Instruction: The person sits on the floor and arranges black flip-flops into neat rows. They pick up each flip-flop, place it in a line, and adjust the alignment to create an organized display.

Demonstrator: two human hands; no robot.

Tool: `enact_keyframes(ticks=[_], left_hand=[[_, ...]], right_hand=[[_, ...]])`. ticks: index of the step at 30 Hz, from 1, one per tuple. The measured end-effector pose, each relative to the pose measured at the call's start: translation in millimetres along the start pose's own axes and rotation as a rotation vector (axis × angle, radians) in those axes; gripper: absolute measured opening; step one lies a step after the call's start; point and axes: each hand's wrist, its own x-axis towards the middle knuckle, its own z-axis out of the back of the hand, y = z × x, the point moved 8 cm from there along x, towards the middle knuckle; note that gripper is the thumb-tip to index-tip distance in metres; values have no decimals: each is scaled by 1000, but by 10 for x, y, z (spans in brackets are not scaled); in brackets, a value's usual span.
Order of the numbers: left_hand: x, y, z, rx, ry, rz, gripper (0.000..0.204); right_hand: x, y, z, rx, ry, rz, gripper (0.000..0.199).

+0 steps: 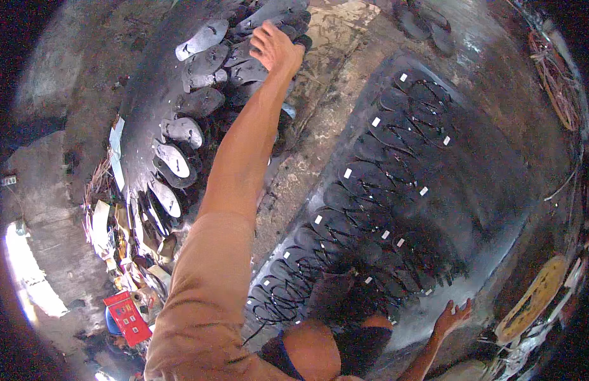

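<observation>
My left hand (277,47) is stretched far out on a long bare arm with a tan sleeve. Its fingers are curled down on a black sandal sole (301,39) at the top of a heap of grey-black soles (199,95). The heap runs down to the left in an overlapping row. My right hand is out of view. To the right, rows of finished black flip-flops with straps and small white tags (396,165) lie on a dark sheet (497,190).
Another person with dark hair (345,298) crouches at the bottom, one hand (453,315) spread on the sheet's edge. Paper and cardboard scraps (110,222) and a red box (126,314) lie at left. At right are a round yellowish disc (536,298) and a wire coil (555,82).
</observation>
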Motion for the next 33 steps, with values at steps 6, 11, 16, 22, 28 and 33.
enact_keyframes(ticks=[6,11,16,22,28,33], left_hand=[[511,428,634,-167,-312,-367,32],[-167,-585,1783,-374,-258,-742,34],[-1820,-2033,1948,-1230,844,-624,27],[-3027,-2428,1877,-1421,1161,-619,38],[-3827,-1778,1581,-1167,1666,250,48],[-4053,-2131,1515,-1417,1621,200,42]], right_hand=[[-29,158,69,-110,25,34,64],[54,608,258,494,56,1,50],[266,3218,507,835,265,347,41],[341,3364,358,713,581,331,40],[654,2421,162,1127,549,81,31],[744,2078,13,1281,559,-46,35]])
